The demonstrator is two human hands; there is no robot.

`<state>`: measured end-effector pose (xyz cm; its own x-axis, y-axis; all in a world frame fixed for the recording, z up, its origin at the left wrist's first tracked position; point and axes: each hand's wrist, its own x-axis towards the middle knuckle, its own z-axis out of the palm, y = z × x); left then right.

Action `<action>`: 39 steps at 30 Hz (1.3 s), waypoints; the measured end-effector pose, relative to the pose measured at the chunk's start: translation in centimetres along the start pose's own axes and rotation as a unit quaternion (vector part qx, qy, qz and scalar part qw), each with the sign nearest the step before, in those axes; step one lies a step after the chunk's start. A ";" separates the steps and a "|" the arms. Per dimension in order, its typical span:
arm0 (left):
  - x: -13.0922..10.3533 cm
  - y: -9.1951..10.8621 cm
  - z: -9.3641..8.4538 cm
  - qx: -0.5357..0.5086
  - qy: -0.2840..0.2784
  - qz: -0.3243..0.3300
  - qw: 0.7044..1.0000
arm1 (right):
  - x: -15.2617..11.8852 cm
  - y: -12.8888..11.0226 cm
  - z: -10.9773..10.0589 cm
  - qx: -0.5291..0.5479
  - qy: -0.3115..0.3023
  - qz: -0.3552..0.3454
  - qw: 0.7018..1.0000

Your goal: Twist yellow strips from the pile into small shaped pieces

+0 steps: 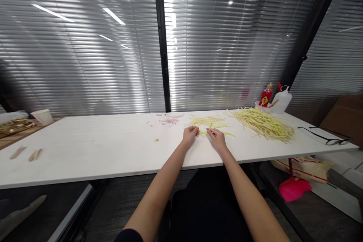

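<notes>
Both hands are over the white table, a short gap apart, with a yellow-green strip (pixel 203 132) running between them. My left hand (pixel 191 135) is closed on the strip's left end. My right hand (pixel 216 137) pinches its right end, where a short piece sticks up. Just beyond the hands lies a loose spread of similar strips (pixel 208 121). A larger heap of yellow-green strips (pixel 262 124) is to the right. Small pinkish bits (pixel 170 121) are scattered left of the spread.
Black-framed glasses (pixel 330 138) lie at the table's (pixel 99 147) right end. A red bottle (pixel 266 96) and a white squeeze bottle (pixel 282 101) stand at the back right. At far left are two brownish pieces (pixel 35 155) and a white cup (pixel 42 117).
</notes>
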<state>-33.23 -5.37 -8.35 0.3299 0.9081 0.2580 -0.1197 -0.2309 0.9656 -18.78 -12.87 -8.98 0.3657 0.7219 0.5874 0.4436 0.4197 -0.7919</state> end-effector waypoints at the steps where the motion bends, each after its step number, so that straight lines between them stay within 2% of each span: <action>1: 0.0 0.1 0.0 -0.009 -0.001 -0.004 1.000 | 0.0 0.0 0.0 -0.002 0.000 -0.002 1.000; 8: -0.4 0.9 0.3 -0.113 -0.019 -0.038 0.993 | 0.0 0.3 -0.2 -0.071 -0.011 -0.054 0.996; 12: -0.6 1.0 0.3 -0.135 -0.032 -0.048 0.989 | 0.1 0.2 -0.2 -0.124 -0.022 -0.078 0.989; 18: -0.7 1.1 0.0 -0.143 -0.032 -0.044 0.988 | 0.0 -0.1 0.0 -0.220 -0.080 -0.121 0.965; 23: -0.6 0.9 0.0 -0.146 -0.032 -0.049 0.988 | -0.2 -0.2 0.4 -0.296 -0.128 -0.119 0.939; 28: -0.6 1.0 0.3 -0.149 0.007 -0.055 0.987 | -0.4 -0.1 0.7 -0.342 -0.144 -0.107 0.922; 33: -0.6 0.9 0.5 -0.164 0.034 -0.037 0.985 | -0.4 -0.1 0.8 -0.345 -0.153 -0.108 0.920; 39: -0.6 0.8 0.6 -0.161 0.011 0.001 0.987 | -0.4 -0.3 0.8 -0.335 -0.168 -0.101 0.922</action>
<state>-32.98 -6.36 -7.71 0.3097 0.9159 0.2553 -0.4126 -0.1125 0.9039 -19.70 -12.82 -9.13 -0.0037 0.8436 0.5370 0.9215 0.2114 -0.3257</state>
